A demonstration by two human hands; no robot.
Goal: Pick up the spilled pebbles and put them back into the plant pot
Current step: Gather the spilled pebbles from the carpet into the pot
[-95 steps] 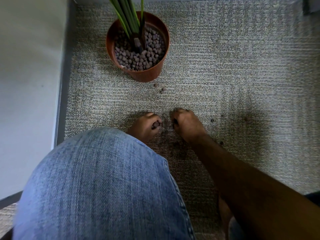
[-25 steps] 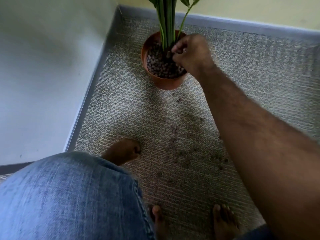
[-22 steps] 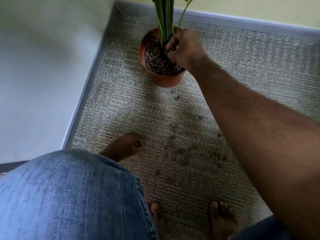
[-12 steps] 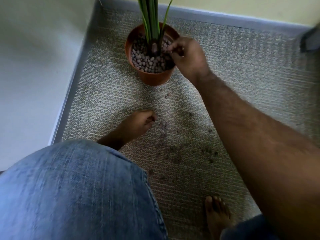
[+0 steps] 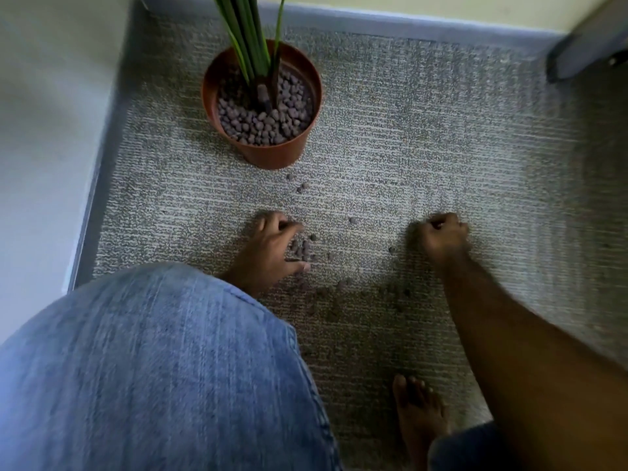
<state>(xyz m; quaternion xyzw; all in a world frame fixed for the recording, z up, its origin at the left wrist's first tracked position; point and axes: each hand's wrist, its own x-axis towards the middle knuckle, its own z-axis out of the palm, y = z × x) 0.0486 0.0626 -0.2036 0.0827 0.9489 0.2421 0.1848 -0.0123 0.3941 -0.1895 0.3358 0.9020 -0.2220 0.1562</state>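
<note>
The terracotta plant pot (image 5: 272,157) stands on the grey carpet near the corner, filled with brown pebbles (image 5: 263,122) around green stalks. Spilled pebbles lie on the carpet: three just below the pot (image 5: 300,185), a small heap (image 5: 304,249), and several scattered ones in shadow (image 5: 343,285). My left hand (image 5: 270,249) rests on the carpet with fingers and thumb spread around the heap. My right hand (image 5: 443,234) is further right, knuckles up, fingers curled down onto the carpet. Its fingertips are hidden, and a single pebble (image 5: 391,249) lies beside it.
My bent knee in blue denim (image 5: 153,368) fills the lower left. A bare foot (image 5: 419,416) stands at the bottom. A pale wall with a grey baseboard (image 5: 102,158) runs along the left and the back. A dark object (image 5: 588,52) juts in at the top right.
My right hand has left the pot and come down to the carpet on the right. My left hand has spread its fingers around the pebble heap. The view has tilted down.
</note>
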